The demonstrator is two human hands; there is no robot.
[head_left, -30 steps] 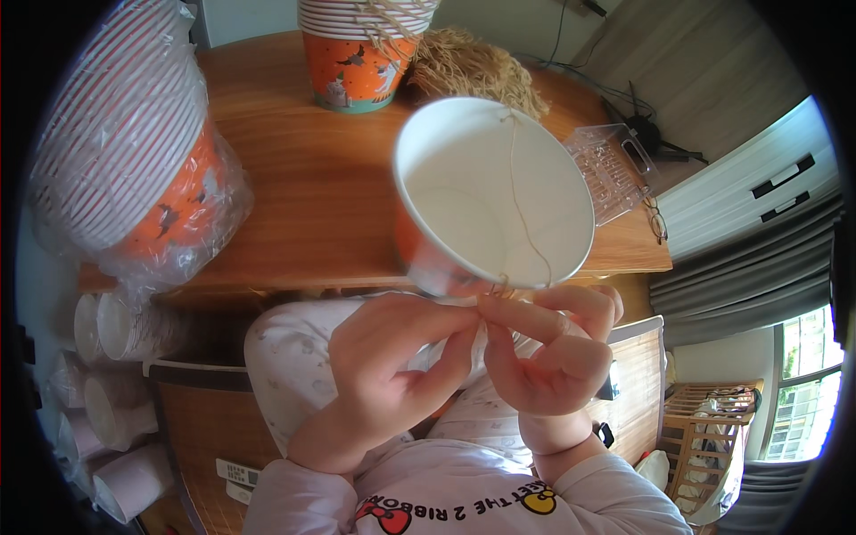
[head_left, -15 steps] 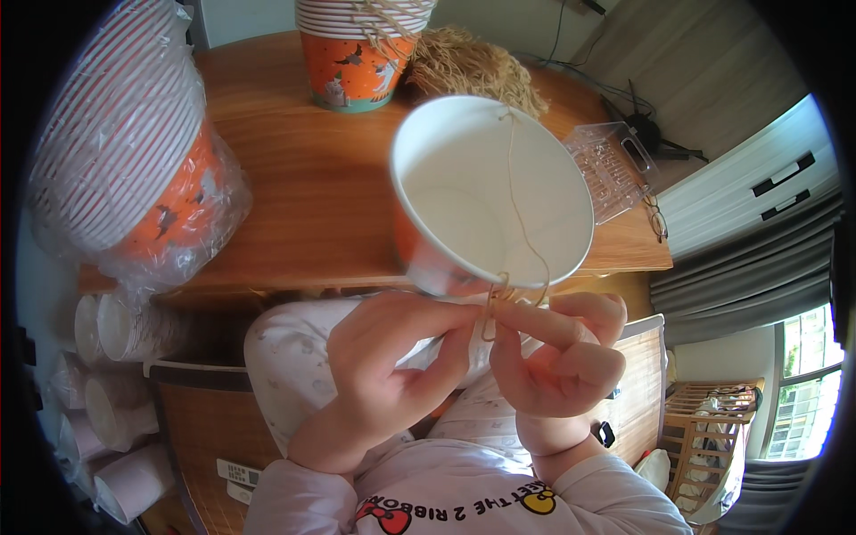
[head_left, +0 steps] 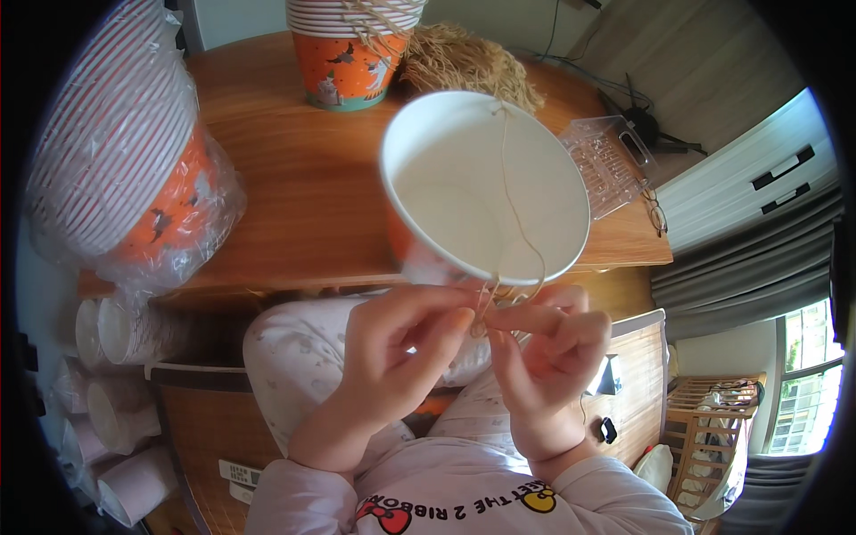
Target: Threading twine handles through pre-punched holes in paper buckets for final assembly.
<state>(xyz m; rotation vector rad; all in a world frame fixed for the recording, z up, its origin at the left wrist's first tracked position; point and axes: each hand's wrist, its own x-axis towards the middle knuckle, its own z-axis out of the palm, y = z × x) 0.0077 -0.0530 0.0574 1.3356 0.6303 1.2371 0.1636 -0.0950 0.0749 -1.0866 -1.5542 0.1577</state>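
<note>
A paper bucket (head_left: 464, 205), white inside and orange outside, tilts toward me at the table's near edge. A thin tan string (head_left: 506, 183) runs from a hole in its far rim across the opening to its near rim, where it is looped. Just below that rim, my left hand (head_left: 401, 343) pinches the string between thumb and forefinger. Facing it, my right hand (head_left: 553, 352) pinches the string too, with its other fingers curled. Between the fingertips the small loops come together; whether they form a finished knot I cannot tell.
On the wooden table (head_left: 294, 187) stand a stack of orange buckets (head_left: 343, 67) with strings over it and a bundle of tan strings (head_left: 468, 62). Plastic-wrapped buckets (head_left: 134, 152) rise at the left. A clear plastic basket (head_left: 606, 165) and glasses (head_left: 655, 214) lie at the right.
My hands have shifted slightly and the fingers have re-gripped the string at the rim. The left thumb now points up more. The bucket has moved a little to the left.
</note>
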